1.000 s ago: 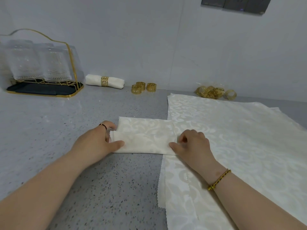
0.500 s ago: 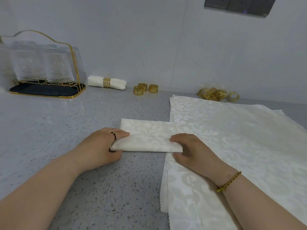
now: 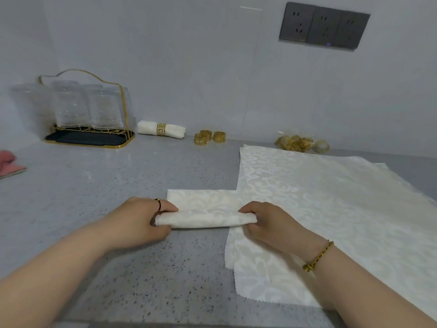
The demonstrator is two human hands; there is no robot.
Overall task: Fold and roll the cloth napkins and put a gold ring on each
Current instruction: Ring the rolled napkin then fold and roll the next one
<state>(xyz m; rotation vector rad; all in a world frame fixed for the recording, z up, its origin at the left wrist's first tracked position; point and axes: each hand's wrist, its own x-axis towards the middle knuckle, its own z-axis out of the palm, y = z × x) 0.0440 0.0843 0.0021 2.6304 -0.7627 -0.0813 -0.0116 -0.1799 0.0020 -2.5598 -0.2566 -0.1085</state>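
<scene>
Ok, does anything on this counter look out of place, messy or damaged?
Nothing spilled or damaged. The flat napkins lie stacked unevenly, zigzag edges offset at the near corner. A pink cloth lies bunched at far left, and one heap of gold rings is jumbled.

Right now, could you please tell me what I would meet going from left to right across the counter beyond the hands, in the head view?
Pink cloth → glass rack → ringed napkin roll → three loose gold rings → heap of gold rings.
</scene>
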